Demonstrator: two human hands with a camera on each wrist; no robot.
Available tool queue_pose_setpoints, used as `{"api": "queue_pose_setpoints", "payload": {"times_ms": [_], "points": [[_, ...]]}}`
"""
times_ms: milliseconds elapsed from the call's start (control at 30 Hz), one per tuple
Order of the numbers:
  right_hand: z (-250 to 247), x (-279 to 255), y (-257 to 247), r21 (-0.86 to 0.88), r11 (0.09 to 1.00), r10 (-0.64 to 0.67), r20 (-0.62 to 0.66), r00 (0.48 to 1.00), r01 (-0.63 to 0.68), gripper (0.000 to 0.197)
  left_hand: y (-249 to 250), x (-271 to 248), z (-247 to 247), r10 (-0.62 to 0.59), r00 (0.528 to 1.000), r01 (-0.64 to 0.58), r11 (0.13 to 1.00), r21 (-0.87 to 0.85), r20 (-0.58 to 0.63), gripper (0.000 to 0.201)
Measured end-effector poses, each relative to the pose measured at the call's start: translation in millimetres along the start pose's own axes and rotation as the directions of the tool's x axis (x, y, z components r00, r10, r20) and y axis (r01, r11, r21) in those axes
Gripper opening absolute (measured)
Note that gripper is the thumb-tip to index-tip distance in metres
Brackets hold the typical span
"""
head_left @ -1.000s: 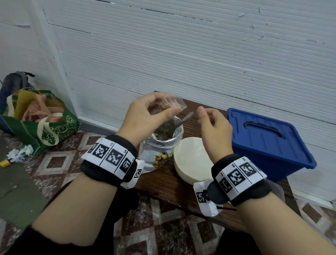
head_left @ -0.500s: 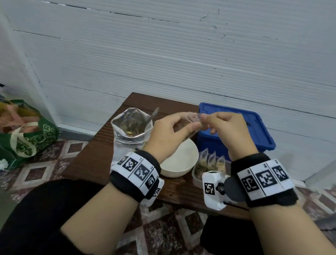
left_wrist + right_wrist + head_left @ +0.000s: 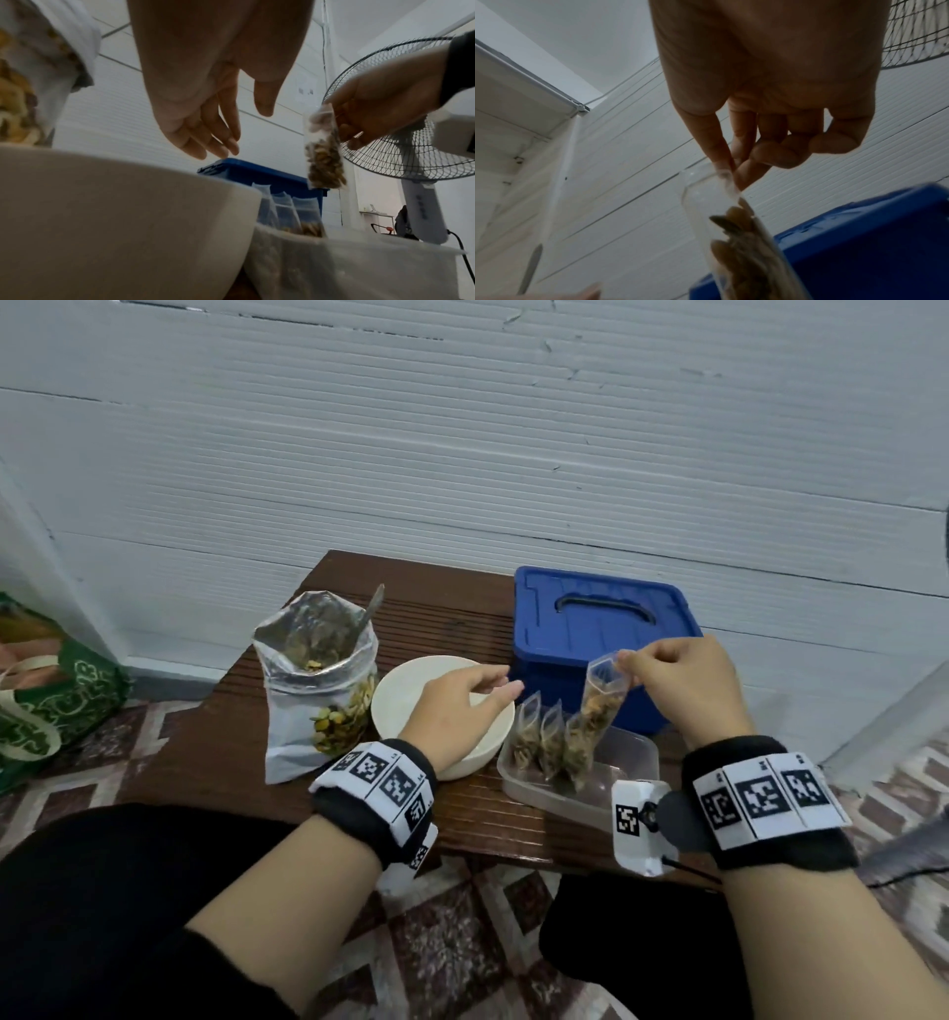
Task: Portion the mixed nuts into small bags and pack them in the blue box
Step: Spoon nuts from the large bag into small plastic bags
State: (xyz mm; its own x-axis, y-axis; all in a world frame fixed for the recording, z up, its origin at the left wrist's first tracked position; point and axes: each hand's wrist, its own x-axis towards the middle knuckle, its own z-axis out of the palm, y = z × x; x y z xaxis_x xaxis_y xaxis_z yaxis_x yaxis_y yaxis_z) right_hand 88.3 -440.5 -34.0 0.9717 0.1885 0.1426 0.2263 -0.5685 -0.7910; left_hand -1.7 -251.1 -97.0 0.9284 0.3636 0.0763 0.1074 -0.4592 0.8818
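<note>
My right hand pinches the top of a small clear bag of nuts, which hangs over a clear plastic tray. Three filled small bags stand upright in that tray. My left hand hovers over the white bowl with fingers relaxed, holding nothing. The blue box stands behind the tray with its lid closed. A large silver pouch of mixed nuts stands open at the left, a spoon handle sticking out of it.
Everything sits on a small brown wooden table against a white wall. A green bag lies on the tiled floor to the left. A standing fan is at the right.
Both hands held the small bag together; now the left hand has let go and drawn back over the bowl. The right hand has carried the bag down over the tray.
</note>
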Motion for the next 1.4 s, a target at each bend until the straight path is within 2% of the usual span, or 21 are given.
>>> {"api": "queue_pose_setpoints", "payload": {"times_ms": [267,500,667,800,900,1067,1233,1300,1400], "points": [[8.2,3.1,38.8,-0.246,0.957,0.165,0.026,0.986,-0.154,0.031,-22.1,5.9,0.7,-0.128,0.992,0.128,0.989,0.073,-0.013,0.038],[30.4,4.1,55.7,-0.316,0.921,0.269,0.089,0.959,-0.229,0.037,-29.9,10.3,-4.7,-0.181,0.981,0.187,0.978,0.092,-0.064,0.036],[29.7,4.2,50.2,-0.296,0.928,0.252,0.054,0.966,-0.225,0.027,-35.5,16.1,-6.4,-0.229,0.973,0.223,0.946,0.236,-0.003,0.044],[28.7,3.9,40.2,-0.290,0.940,0.201,0.048,0.979,-0.178,0.021,-37.1,21.1,-2.6,-0.251,0.964,0.191,0.884,0.427,0.088,0.063],[29.1,2.6,32.3,-0.298,0.942,0.171,0.034,0.985,-0.153,0.019,-37.0,22.9,-0.3,-0.286,0.951,0.196,0.853,0.484,0.118,0.070],[29.0,-0.6,20.9,-0.264,0.958,0.125,0.021,0.992,-0.115,0.016,-36.3,21.5,2.1,-0.250,0.968,0.210,0.857,0.471,0.023,0.055],[30.9,-2.4,12.6,-0.236,0.968,0.089,0.031,0.996,-0.079,0.016,-40.6,23.2,1.4,-0.220,0.971,0.237,0.907,0.349,-0.089,0.019],[32.7,-2.8,9.1,-0.230,0.971,0.079,0.049,0.996,-0.066,0.015,-38.6,23.4,-0.1,-0.185,0.975,0.216,0.914,0.342,-0.124,0.019],[36.8,-4.2,2.7,-0.228,0.973,0.066,0.087,0.994,-0.044,0.013,-33.7,21.8,-5.1,-0.063,0.976,0.130,0.934,0.332,-0.206,0.020]]}}
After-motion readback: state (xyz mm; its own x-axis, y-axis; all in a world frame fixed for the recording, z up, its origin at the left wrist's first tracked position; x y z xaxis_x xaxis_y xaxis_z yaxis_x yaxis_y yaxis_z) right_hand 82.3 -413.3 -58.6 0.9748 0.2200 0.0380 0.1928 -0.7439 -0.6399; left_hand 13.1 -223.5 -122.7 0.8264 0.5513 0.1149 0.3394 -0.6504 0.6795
